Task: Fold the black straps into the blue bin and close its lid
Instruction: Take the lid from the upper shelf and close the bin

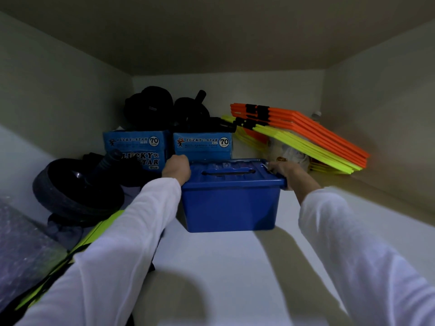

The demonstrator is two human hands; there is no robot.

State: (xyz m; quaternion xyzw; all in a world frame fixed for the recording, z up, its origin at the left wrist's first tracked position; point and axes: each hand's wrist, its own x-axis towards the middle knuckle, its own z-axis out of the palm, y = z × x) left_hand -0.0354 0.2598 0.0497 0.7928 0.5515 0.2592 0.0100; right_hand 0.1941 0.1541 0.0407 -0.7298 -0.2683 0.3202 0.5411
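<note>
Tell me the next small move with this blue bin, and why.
Probably draw the blue bin toward you, off the shelf. Both hands, left hand and right hand, grip its rim ends, its lid is on, and no straps show inside yet.

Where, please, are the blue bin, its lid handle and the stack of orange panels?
blue bin [230,205]: head view, on its front wall.
lid handle [228,172]: head view, on the bar across the lid's recess.
orange panels [313,129]: head view, on the top panel's face.

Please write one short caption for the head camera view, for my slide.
Both hands, left hand and right hand, grip the lidded blue bin on a shelf.
</note>
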